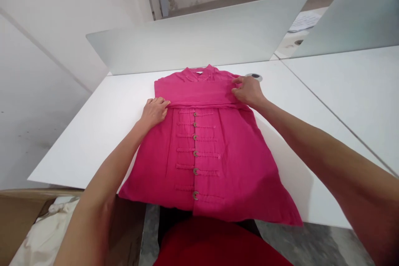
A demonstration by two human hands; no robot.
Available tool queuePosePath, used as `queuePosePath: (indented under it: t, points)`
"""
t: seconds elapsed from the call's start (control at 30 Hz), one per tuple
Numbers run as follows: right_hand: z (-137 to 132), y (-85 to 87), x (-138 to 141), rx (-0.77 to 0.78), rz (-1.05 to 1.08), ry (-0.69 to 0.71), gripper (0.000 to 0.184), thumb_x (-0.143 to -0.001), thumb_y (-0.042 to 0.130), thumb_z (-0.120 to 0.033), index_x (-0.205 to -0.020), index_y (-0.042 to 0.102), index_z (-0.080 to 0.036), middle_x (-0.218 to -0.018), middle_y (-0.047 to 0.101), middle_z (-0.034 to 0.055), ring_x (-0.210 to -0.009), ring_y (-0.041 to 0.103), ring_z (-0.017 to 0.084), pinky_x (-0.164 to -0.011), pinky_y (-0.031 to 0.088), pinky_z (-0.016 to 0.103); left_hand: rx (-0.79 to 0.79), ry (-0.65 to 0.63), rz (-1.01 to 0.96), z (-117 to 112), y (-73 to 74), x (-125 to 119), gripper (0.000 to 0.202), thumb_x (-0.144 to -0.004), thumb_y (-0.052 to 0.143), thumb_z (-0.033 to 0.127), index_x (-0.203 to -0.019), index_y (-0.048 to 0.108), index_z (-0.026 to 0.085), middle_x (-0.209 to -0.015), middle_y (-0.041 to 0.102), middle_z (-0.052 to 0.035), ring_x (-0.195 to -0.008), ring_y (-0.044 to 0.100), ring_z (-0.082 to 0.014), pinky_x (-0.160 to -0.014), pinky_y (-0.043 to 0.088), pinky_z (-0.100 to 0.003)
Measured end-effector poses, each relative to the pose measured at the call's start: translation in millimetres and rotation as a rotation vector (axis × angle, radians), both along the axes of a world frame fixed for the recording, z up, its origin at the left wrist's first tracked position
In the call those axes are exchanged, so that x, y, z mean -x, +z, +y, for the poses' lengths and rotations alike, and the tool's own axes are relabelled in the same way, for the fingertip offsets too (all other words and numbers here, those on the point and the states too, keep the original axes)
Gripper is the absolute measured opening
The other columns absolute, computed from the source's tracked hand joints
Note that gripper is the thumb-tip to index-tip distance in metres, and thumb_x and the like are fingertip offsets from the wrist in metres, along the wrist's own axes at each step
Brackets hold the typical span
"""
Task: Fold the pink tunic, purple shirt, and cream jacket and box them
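A bright pink button-front shirt (240, 153) lies face up on the white table, its lower hem hanging over the front edge. Round buttons with cord loops run down its middle. Across the chest, below the collar, a sleeve (196, 92) lies folded flat from side to side. My left hand (155, 110) has its fingers closed on the cloth at the left end of this fold. At the right end, my right hand (249, 90) pinches the sleeve cloth near the shoulder side. The fingertips partly hide the cloth they grip.
A frosted divider panel (193, 41) stands along the back of the white table (93, 124). Beside my right hand is a round cable hole (254, 77). At lower left, a cardboard box (18, 212) holds cream cloth (50, 237). Papers (304, 21) lie behind the divider.
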State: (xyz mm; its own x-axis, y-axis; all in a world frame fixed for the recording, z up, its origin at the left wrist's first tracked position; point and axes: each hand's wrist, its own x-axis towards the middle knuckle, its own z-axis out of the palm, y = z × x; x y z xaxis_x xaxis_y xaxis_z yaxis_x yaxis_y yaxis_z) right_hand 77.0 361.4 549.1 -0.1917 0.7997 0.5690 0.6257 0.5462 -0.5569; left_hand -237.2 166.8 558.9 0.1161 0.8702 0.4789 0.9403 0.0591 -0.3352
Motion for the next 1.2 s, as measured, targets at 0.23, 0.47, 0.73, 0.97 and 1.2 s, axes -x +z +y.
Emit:
queuePosePath:
  t: [0.23,0.47,0.73,0.97,1.2]
  points:
    - [-13.8,-6.0,-3.3,-0.136,-0.099,-0.017,0.041,-0.091,0.061,-0.016,-0.130,0.072,-0.014,-0.143,0.060,0.0199,-0.121,0.063,0.037,-0.109,0.052,0.051,-0.073,-0.059,-0.003,1.8,-0.1,-10.5,0.043,-0.100,0.048,0.021,-0.140,0.063,0.017,-0.136,0.067,-0.0173,-0.128,0.060,-0.0322,-0.111,0.039,-0.049]
    - [-30.2,-6.2,3.2,-0.122,-0.481,0.123,0.025,-0.092,0.068,-0.031,-0.112,0.078,-0.020,-0.122,0.072,0.0129,-0.113,0.064,0.036,-0.096,0.052,0.047,-0.021,-0.098,0.099,30.6,-1.1,-33.4,0.036,-0.104,0.043,0.019,-0.129,0.069,0.018,-0.124,0.070,-0.0156,-0.114,0.064,-0.0302,-0.104,0.039,-0.047]
    - [-29.6,-3.7,-4.4,-0.219,-0.640,0.182,0.038,-0.090,0.072,-0.038,-0.124,0.075,-0.020,-0.119,0.073,0.0128,-0.099,0.065,0.031,-0.076,0.045,0.035,-0.105,-0.186,0.240,45.4,-6.4,-33.2,0.035,-0.102,0.044,0.013,-0.124,0.072,0.016,-0.103,0.074,-0.0136,-0.090,0.066,-0.0252,-0.100,0.040,-0.045]
    - [-48.0,-0.1,-6.7,-0.348,-0.718,0.070,0.025,-0.099,0.049,-0.024,-0.094,0.071,-0.014,-0.102,0.072,0.0130,-0.081,0.060,0.021,-0.062,0.028,0.029,-0.175,-0.217,0.135,46.5,-6.5,-26.7,0.030,-0.100,0.049,0.011,-0.108,0.077,0.017,-0.095,0.076,-0.0127,-0.084,0.067,-0.0245,-0.096,0.044,-0.046]
    - [-60.7,-3.7,-11.9,-0.463,-0.780,0.097,0.029,-0.101,0.048,-0.021,-0.103,0.075,-0.011,-0.105,0.074,0.0122,-0.090,0.064,0.022,-0.066,0.031,0.029,-0.097,-0.228,0.101,40.7,-10.9,-22.1,0.029,-0.103,0.048,0.017,-0.112,0.075,0.019,-0.104,0.076,-0.0096,-0.095,0.066,-0.0238,-0.103,0.043,-0.046]
